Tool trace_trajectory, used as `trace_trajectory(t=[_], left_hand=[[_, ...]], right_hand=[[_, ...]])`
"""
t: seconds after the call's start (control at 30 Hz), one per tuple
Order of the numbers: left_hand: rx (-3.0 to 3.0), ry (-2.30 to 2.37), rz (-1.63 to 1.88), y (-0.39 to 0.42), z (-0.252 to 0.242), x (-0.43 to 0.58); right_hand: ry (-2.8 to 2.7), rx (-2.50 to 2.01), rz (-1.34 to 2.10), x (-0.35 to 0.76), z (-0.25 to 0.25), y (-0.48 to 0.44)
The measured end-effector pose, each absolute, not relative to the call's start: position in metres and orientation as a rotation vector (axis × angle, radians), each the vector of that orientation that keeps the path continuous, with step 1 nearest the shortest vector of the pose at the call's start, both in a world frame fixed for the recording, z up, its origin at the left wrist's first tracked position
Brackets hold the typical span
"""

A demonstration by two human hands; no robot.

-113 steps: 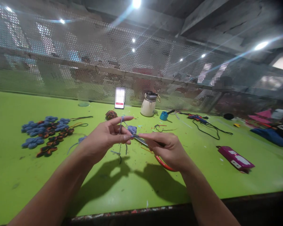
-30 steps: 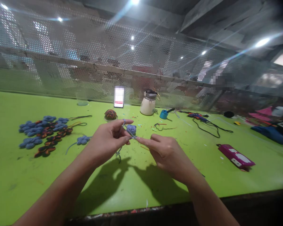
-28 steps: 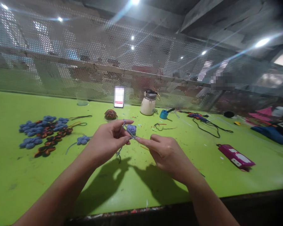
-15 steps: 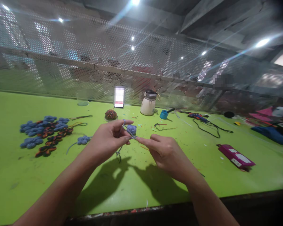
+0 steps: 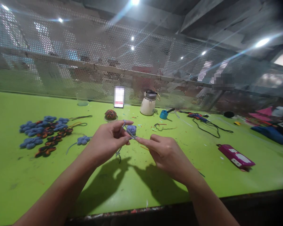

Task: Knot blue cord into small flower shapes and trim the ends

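My left hand (image 5: 106, 138) pinches blue-grey yarn (image 5: 124, 125) between thumb and fingers, with a strand looped over the raised index finger. A short yarn tail (image 5: 118, 155) dangles beneath it. My right hand (image 5: 166, 153) is closed round a slim crochet hook (image 5: 133, 137); only its shiny tip shows, meeting the yarn at my left thumb, and the rest is hidden by the fingers. Just behind the fingertips sits a ball of blue yarn (image 5: 131, 129). Left of my left wrist lies a single blue yarn flower (image 5: 83, 140) with a loose tail.
Blue and dark-orange yarn flowers (image 5: 46, 133) pile up at left. Toward the back stand a multicolour yarn ball (image 5: 110, 115), a phone (image 5: 119, 97), a pale jar (image 5: 148, 105) and a blue pot (image 5: 163, 114). A corded glue gun (image 5: 198, 116) and magenta case (image 5: 235, 157) lie right.
Almost nothing differs. Both hands keep the same hold and place, with at most a very slight shift at the fingertips and hook tip.
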State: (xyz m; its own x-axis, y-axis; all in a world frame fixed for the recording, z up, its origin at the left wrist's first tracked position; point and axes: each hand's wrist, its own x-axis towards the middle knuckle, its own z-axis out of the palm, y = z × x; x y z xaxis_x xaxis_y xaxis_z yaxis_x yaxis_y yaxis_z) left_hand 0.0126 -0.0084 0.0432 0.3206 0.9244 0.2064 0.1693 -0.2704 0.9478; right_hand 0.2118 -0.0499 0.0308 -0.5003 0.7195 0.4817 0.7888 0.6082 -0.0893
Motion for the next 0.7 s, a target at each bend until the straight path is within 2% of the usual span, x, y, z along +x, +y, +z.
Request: trace_trajectory(t=[0.7], left_hand=[[1.741, 1.003, 1.035, -0.0064, 0.0389, 0.0112]], right_hand=[[-2.358, -1.185, -0.284, 0.2102, 0.0296, -0.0494]])
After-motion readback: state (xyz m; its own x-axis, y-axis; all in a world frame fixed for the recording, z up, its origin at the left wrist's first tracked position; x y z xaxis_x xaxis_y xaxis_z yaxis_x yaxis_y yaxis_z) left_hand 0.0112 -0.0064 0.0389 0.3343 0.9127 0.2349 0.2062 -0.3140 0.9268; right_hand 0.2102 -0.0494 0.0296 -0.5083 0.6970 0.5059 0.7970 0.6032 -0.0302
